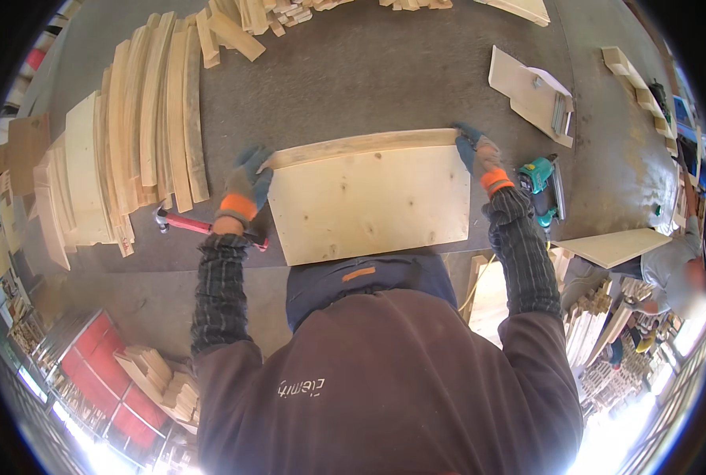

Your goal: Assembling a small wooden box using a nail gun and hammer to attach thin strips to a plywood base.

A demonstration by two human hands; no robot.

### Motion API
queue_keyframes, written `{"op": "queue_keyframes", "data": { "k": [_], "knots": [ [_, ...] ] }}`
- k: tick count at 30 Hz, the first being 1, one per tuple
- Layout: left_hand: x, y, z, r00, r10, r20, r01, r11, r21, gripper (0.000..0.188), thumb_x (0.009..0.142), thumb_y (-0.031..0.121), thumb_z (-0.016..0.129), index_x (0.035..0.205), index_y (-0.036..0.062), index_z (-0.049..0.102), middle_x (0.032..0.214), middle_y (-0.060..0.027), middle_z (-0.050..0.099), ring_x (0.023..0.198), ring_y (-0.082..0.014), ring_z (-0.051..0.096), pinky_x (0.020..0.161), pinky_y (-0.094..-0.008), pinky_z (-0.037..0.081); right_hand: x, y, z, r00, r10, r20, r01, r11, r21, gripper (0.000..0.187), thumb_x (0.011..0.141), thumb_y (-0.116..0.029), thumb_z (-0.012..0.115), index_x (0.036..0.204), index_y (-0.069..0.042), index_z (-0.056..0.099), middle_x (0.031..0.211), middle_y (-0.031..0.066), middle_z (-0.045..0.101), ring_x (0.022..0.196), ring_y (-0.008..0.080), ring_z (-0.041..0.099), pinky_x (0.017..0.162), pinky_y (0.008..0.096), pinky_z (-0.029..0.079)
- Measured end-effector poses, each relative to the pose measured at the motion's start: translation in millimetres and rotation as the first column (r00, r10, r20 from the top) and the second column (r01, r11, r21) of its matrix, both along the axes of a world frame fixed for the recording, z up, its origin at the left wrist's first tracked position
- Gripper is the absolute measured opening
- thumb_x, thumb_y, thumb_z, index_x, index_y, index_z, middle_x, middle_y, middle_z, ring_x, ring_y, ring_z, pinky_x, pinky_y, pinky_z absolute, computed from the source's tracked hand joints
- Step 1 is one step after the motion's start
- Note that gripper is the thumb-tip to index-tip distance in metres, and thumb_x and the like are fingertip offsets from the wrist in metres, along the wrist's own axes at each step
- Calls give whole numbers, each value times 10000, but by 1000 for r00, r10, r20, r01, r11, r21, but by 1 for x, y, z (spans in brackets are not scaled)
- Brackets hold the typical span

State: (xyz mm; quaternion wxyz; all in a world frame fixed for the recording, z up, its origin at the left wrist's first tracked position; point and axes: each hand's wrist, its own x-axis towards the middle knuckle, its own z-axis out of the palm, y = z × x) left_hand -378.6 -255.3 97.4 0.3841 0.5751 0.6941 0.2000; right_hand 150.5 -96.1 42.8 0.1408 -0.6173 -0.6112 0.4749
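Note:
A pale plywood panel lies before me at the near edge of the workbench. Along its far edge runs a wooden strip. My left hand, in a grey-blue glove with an orange cuff, is closed on the panel's far left corner by the strip's end. At the far right corner my right hand, gloved alike, grips the other end, its fingers partly hidden behind the wood. A hammer with a red handle lies beside my left wrist, partly under the arm. Right of my right hand rests a teal nail gun.
Long wooden strips are stacked at the left of the workbench. A torn cardboard piece with nail strips lies at the far right. Another board juts over the right edge near a co-worker. Red panels stand behind at lower left.

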Motion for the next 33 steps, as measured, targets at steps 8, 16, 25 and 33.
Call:
{"op": "queue_keyframes", "data": {
  "k": [8, 16, 25, 33],
  "knots": [
    [36, -15, -13, 929, 359, -92, -348, 930, 115, 304, 924, 204, 729, 1140, -9, 756, 1157, -231, 707, 1041, -366, 694, 930, -404, 547, 12, 1, -18, 987, 74, 143, -88, 991, 101, 339, 996, -178, 610, 1305, -81, 710, 1294, 180, 729, 1175, 345, 704, 1018, 380, 540],
    [59, -47, -29, 783, 621, -45, -620, 784, 24, 319, 928, 165, 727, 1176, -35, 739, 1086, -217, 753, 994, -313, 733, 904, -389, 563, 30, -19, -9, 887, 158, 435, -224, 969, 104, 376, 931, -205, 663, 1297, -138, 722, 1312, 136, 724, 1202, 338, 690, 1036, 376, 528],
    [72, -50, -27, 590, 803, 89, -806, 591, 10, 356, 906, 72, 772, 1229, -67, 721, 1118, -196, 780, 977, -221, 739, 902, -352, 573, 16, -31, 1, 931, -12, 365, -86, 964, 251, 313, 965, -306, 696, 1138, -58, 776, 1119, 227, 753, 1046, 381, 723, 913, 443, 561],
    [84, -49, -30, 603, 797, -28, -796, 603, 56, 331, 892, 118, 777, 1197, -7, 746, 1120, -207, 770, 1004, -313, 749, 908, -388, 575, 19, -35, 10, 898, 36, 439, -165, 952, 259, 252, 978, -239, 668, 1088, -49, 790, 1039, 202, 770, 936, 344, 730, 857, 408, 564]
  ]
}}
